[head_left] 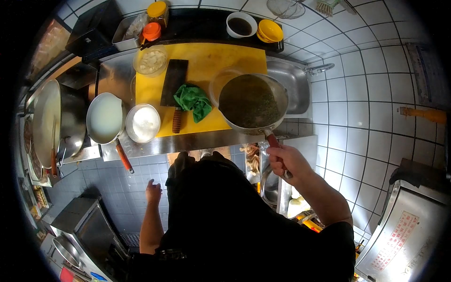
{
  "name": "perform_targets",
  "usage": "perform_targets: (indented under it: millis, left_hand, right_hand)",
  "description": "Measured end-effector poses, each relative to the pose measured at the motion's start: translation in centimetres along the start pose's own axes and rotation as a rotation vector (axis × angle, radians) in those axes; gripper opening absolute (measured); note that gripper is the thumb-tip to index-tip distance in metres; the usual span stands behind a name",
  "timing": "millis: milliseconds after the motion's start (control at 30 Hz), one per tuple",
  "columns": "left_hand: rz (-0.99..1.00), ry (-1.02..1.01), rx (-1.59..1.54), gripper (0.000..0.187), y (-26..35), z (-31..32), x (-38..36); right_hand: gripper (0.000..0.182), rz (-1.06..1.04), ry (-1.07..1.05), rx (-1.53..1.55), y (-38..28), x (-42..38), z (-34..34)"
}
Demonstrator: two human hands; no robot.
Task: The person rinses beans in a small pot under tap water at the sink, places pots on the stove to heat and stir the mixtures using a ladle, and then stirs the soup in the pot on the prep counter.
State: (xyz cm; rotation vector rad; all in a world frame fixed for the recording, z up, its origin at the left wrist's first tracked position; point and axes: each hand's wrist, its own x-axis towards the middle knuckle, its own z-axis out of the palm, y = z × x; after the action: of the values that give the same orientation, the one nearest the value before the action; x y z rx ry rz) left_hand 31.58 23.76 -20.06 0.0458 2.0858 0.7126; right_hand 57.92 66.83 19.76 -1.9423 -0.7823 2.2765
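The right hand [285,160] grips the pot [281,94] by its handle [271,139], likely so the liquid [245,99] stays level; the left hand [153,191] hangs released.

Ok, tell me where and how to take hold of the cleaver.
Best grip the cleaver by its ribbed wooden handle, coming from the near edge of the yellow cutting board with the left hand. The handle points toward you, the blade away, and the green cloth crowds the blade's right side.
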Motion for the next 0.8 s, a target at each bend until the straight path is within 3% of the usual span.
perform_targets:
  millis: [800]
  left_hand:
    - [0.023, -0.016, 0.021, 0.047, -1.2, 0.5, 0.8]
  right_hand:
    - [0.013, 0.054, 0.046, 0.058, -1.8, -1.5, 0.6]
